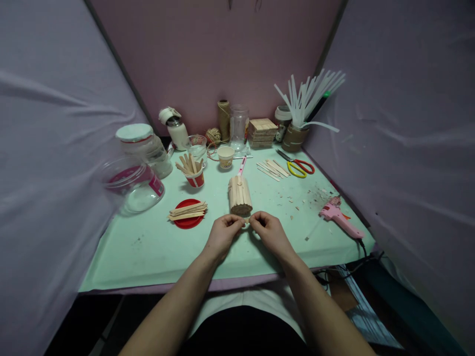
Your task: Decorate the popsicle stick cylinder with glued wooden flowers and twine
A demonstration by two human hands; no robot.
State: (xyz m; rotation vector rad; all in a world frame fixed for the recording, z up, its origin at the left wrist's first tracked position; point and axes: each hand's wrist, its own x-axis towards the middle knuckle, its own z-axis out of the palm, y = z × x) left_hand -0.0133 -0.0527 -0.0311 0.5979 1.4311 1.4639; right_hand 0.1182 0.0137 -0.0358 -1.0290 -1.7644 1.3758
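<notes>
- Pinched narrow between left hand [221,236] and right hand [270,232]: a small wooden piece [247,221], pale, mostly hidden by the fingers, just above a mint-green tablecloth [156,259].
- At risk within the grip: likely to crack or splinter if bent unevenly by the two pinches; easy to drop, with so little left to hold.
- Just beyond the grip, near but apart from the fingers: a stick-clad cylinder [240,195], apparently on its side, brown end toward the hands. Apt to roll or shift if bumped by a knuckle.
- Left of the grip: craft sticks [188,211] overhanging a red lid [187,227]. Prone to spilling if caught by an outward swing of the left wrist.
- Farther out beyond those: a red-and-white paper cup [195,180], crowded with upright sticks. Probably top-heavy, and tippable by a careless reach.
- Right of the grip: wood scraps [292,217] strewn loose, likely to cling to anything sticky set down there.
- Well to the right: a pink glue gun [341,220], heat impossible to tell. Possible burn from a blind reach; possible fall from a snag on the trailing cord [361,244].
</notes>
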